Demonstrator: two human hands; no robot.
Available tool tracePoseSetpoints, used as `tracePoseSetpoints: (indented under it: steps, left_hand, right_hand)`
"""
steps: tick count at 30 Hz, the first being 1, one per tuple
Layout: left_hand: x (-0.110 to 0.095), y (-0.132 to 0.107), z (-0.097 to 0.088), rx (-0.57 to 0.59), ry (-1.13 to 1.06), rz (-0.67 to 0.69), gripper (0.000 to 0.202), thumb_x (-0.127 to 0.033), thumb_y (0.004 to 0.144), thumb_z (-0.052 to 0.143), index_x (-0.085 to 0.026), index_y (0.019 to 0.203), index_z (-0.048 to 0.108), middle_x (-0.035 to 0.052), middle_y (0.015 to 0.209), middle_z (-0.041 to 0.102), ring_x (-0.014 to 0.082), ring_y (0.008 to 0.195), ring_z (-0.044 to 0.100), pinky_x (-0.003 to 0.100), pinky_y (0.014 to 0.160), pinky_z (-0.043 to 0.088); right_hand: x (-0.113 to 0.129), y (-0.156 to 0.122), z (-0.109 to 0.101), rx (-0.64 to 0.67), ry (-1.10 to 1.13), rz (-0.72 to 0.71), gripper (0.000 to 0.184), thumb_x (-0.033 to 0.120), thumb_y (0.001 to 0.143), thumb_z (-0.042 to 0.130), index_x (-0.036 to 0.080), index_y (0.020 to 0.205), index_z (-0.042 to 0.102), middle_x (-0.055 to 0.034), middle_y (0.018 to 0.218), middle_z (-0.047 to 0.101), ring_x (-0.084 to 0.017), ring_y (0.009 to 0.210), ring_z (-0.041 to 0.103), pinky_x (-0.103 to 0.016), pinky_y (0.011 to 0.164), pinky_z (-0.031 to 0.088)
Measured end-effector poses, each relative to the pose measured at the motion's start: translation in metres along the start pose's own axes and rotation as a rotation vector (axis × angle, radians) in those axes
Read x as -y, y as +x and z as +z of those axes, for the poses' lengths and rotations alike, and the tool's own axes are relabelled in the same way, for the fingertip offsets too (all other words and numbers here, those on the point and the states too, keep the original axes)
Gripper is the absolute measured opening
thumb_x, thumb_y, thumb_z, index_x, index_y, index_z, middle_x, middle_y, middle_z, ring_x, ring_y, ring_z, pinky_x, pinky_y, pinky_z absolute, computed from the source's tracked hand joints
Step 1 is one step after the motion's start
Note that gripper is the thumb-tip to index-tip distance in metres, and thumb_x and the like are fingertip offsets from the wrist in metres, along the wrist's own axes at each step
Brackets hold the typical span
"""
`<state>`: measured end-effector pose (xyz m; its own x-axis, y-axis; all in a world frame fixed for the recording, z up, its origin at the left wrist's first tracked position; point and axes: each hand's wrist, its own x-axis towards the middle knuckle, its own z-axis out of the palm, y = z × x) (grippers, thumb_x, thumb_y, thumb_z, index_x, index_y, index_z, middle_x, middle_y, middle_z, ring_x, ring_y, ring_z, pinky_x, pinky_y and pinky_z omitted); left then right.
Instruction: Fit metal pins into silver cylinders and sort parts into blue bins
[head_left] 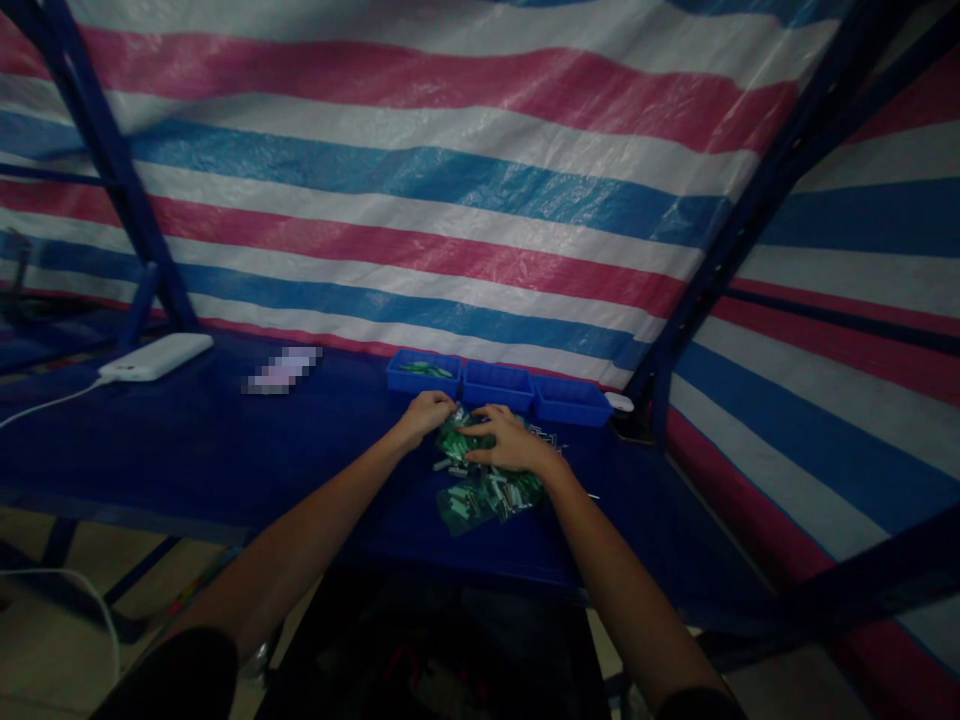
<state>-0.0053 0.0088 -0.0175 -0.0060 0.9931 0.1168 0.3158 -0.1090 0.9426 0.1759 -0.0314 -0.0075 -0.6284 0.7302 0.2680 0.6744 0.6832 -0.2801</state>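
Note:
My left hand has its fingers closed at the upper left edge of a clear plastic bag that holds green pieces. Over the same bag, from the right, reaches my right hand, its fingers spread and touching it. Another small plastic bag, with pale short pieces inside, lies nearer the table's front edge. Several small metallic-looking pieces are scattered around the bags, some partly hidden under my right hand. What exactly the pieces are is too small and dark to tell.
Behind my hands stand a left blue bin with green pieces, a middle blue bin and a right blue bin. On the blue table lie a white power bank with a cable and a pixelated object. Striped sheeting hangs behind.

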Motion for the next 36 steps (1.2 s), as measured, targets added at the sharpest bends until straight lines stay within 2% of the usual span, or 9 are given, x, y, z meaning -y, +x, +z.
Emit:
tracePoseSetpoints:
  steps: [3, 6, 12, 16, 21, 26, 30, 34, 36]
  left_hand:
    - [-0.011, -0.005, -0.004, -0.176, -0.063, 0.195, 0.007, -0.022, 0.069, 0.056, -0.017, 0.070, 0.059, -0.0036, 0.056, 0.050, 0.0095, 0.053, 0.043, 0.018, 0.050, 0.030]
    - [-0.024, -0.014, -0.007, -0.211, -0.050, 0.393, 0.010, -0.026, 0.074, 0.054, -0.018, 0.077, 0.058, -0.0016, 0.069, 0.052, 0.0096, 0.057, 0.044, 0.019, 0.055, 0.034]
    - [-0.043, -0.040, -0.001, -0.038, 0.002, 0.624, 0.010, -0.026, 0.078, 0.052, -0.019, 0.080, 0.059, 0.0049, 0.088, 0.051, 0.0167, 0.084, 0.050, 0.025, 0.074, 0.041]
    - [-0.047, -0.046, -0.001, 0.085, 0.066, 0.681, 0.008, -0.024, 0.075, 0.055, -0.019, 0.079, 0.060, 0.0062, 0.090, 0.053, 0.0193, 0.089, 0.049, 0.029, 0.082, 0.039]
    - [-0.045, -0.039, -0.012, -0.046, 0.080, 0.604, 0.012, -0.021, 0.074, 0.047, -0.018, 0.063, 0.049, 0.0001, 0.065, 0.048, 0.0152, 0.068, 0.045, 0.025, 0.069, 0.035]
    - [-0.043, -0.038, -0.017, -0.060, 0.003, 0.517, 0.014, -0.014, 0.067, 0.040, -0.018, 0.054, 0.039, -0.0018, 0.057, 0.042, 0.0133, 0.060, 0.040, 0.024, 0.062, 0.032]
    - [-0.042, -0.038, -0.007, 0.071, -0.101, 0.464, 0.007, -0.015, 0.064, 0.046, -0.018, 0.058, 0.045, -0.0025, 0.057, 0.043, 0.0119, 0.059, 0.039, 0.022, 0.058, 0.031]
    - [-0.041, -0.033, 0.000, 0.285, -0.441, 0.106, 0.020, -0.033, 0.073, 0.046, -0.016, 0.077, 0.056, -0.0002, 0.061, 0.054, 0.0102, 0.052, 0.043, 0.021, 0.049, 0.029]
    - [-0.040, -0.030, 0.000, 0.287, -0.547, -0.019, 0.027, -0.041, 0.073, 0.050, -0.015, 0.076, 0.057, -0.0002, 0.060, 0.054, 0.0087, 0.048, 0.043, 0.020, 0.046, 0.028]
  right_hand:
    - [0.004, 0.000, 0.000, -0.043, 0.007, 0.046, 0.038, 0.044, 0.068, 0.067, 0.032, 0.104, 0.065, -0.0091, 0.118, 0.049, -0.027, 0.112, 0.041, -0.047, 0.091, 0.035]
    - [0.007, 0.004, -0.001, -0.131, 0.096, 0.129, 0.034, 0.049, 0.071, 0.062, 0.024, 0.093, 0.069, -0.0092, 0.103, 0.056, -0.025, 0.103, 0.046, -0.043, 0.089, 0.036]
    - [0.003, 0.014, -0.012, -0.288, 0.907, 0.378, 0.075, 0.073, 0.077, 0.020, 0.015, 0.069, 0.066, -0.0058, 0.061, 0.060, -0.015, 0.057, 0.054, -0.026, 0.054, 0.039]
    - [0.000, 0.014, -0.015, -0.441, 1.111, 0.473, 0.050, 0.065, 0.068, 0.051, 0.016, 0.066, 0.059, 0.0010, 0.051, 0.054, -0.010, 0.042, 0.045, -0.021, 0.042, 0.029]
    - [-0.002, 0.012, -0.016, -0.644, 1.031, 0.484, 0.033, 0.050, 0.064, 0.060, 0.018, 0.063, 0.052, 0.0063, 0.046, 0.046, -0.008, 0.040, 0.041, -0.019, 0.038, 0.025]
    - [-0.008, 0.014, -0.013, -0.689, 0.922, 0.462, 0.030, 0.045, 0.067, 0.056, 0.017, 0.077, 0.058, 0.0031, 0.058, 0.054, -0.011, 0.050, 0.050, -0.020, 0.041, 0.033]
    - [-0.005, 0.012, -0.011, -0.772, 0.654, 0.309, 0.026, 0.033, 0.075, 0.050, 0.017, 0.091, 0.063, -0.0033, 0.079, 0.060, -0.015, 0.069, 0.055, -0.024, 0.053, 0.043]
    - [0.006, 0.007, -0.014, -0.775, 0.233, 0.055, 0.029, 0.018, 0.078, 0.046, 0.025, 0.096, 0.067, -0.0060, 0.098, 0.054, -0.018, 0.091, 0.051, -0.033, 0.076, 0.046]
    - [0.011, 0.006, -0.015, -0.718, 0.087, -0.009, 0.036, 0.011, 0.077, 0.045, 0.030, 0.099, 0.067, -0.0060, 0.108, 0.050, -0.020, 0.101, 0.047, -0.036, 0.082, 0.044]
